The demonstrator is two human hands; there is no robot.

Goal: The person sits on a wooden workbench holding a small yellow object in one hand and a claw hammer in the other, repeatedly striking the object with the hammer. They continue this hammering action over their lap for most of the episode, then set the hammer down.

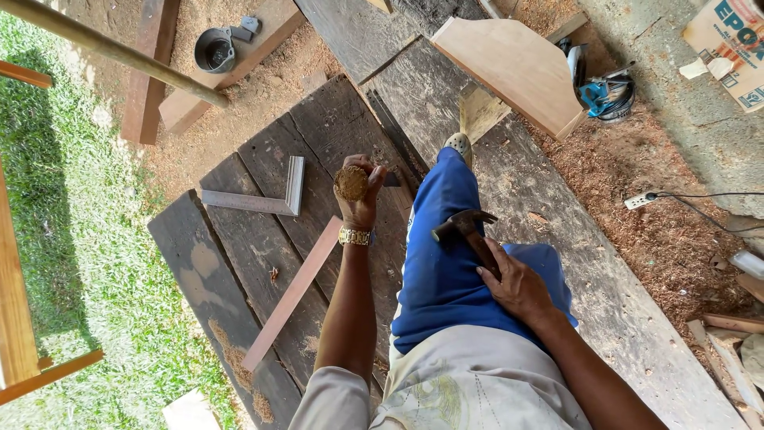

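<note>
1. The grey cup (214,50) stands on a plank far left; its contents are too dark to tell.
2. The left hand (360,195) curls its fingers (374,173) around a round wooden piece (350,183), held above the dark planks (263,239).
3. The right hand (517,283) wraps the hammer (464,227) handle, resting on the blue-trousered thigh; its fingertips are hidden.

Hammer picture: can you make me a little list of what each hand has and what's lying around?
Left hand: grips a round brown wooden piece, raised over the dark planks
Right hand: holds a hammer against the blue trouser leg
On planks: metal square, thin wooden strip
Nearby: grass, sawdust, blue power tool
</note>
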